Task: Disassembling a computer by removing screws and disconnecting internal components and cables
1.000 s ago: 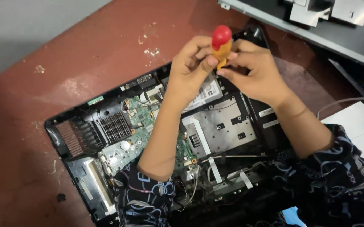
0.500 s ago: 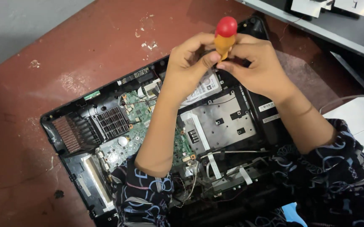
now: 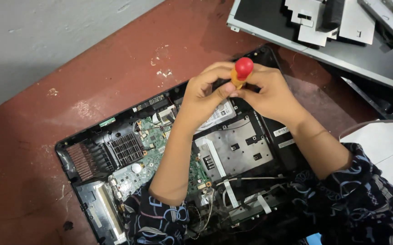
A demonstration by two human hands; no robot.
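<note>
both hands on a screwdriver (image 3: 241, 72) over an opened computer (image 3: 169, 163)
left hand (image 3: 203, 97) and right hand (image 3: 269, 93) each pinch the upright handle, steadying its tip above the drive, on the red floor (image 3: 46, 118).

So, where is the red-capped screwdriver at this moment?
In the head view, the screwdriver stands upright above the far edge of the opened computer chassis, gripped between the left hand and right hand.
</note>
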